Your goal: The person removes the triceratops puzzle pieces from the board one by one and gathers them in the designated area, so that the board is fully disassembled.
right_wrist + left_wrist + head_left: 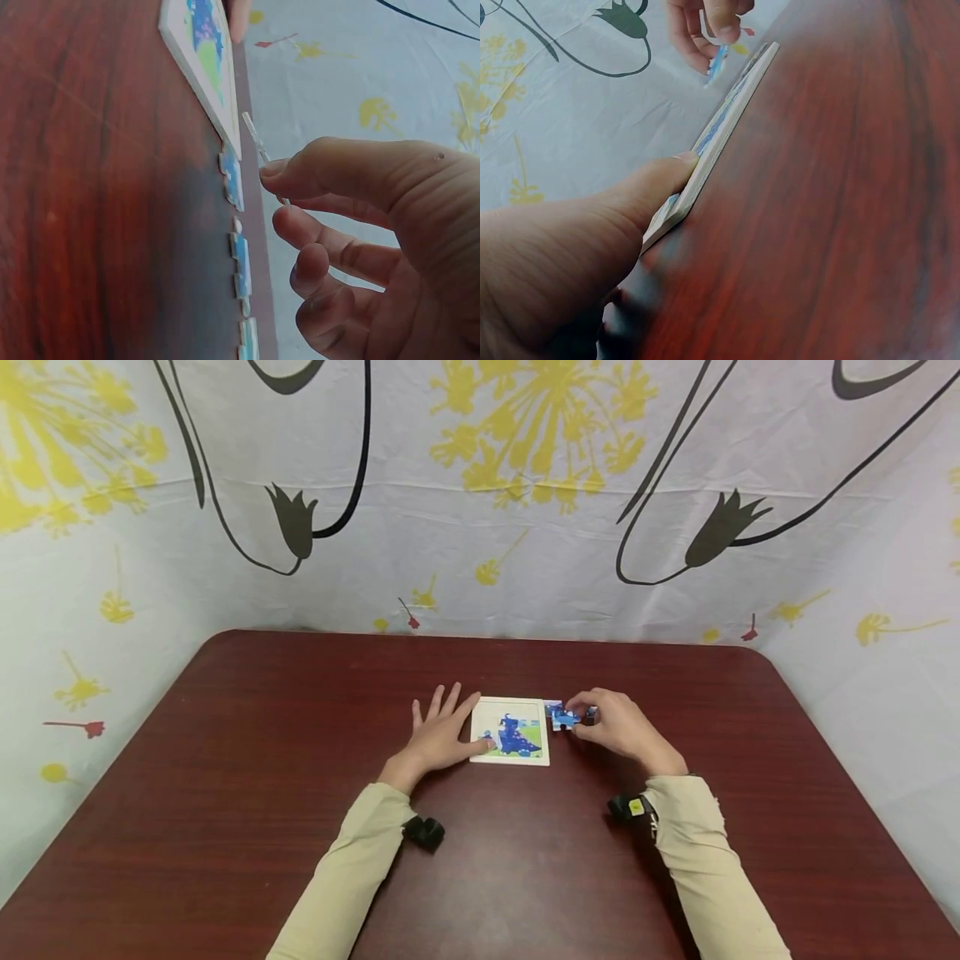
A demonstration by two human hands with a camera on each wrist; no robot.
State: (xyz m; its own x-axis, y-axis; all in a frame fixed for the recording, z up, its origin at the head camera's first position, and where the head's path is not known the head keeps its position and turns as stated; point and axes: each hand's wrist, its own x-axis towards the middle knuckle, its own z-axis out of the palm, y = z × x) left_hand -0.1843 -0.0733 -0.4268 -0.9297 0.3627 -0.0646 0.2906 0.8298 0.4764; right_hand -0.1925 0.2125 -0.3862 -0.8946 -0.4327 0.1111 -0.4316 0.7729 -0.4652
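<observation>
A square jigsaw puzzle tray (525, 761) with a pale rim lies flat on the table. Pieces with a blue dragon picture fill its lower part, while the upper part shows bare backing. My left hand (437, 739) lies at the tray's left side, fingers spread, with the thumb on the picture in the lower left corner. Just right of the tray, my right hand (618, 722) pinches a blue puzzle piece (255, 135) between thumb and fingers, raised above the table. Beneath it, in the right wrist view, loose puzzle pieces (241, 262) lie in a row.
The dark red wooden table (300, 718) extends all round the tray. Behind it hangs a white cloth (420, 543) with yellow and grey flower prints. Each wrist wears a black strap (425, 832).
</observation>
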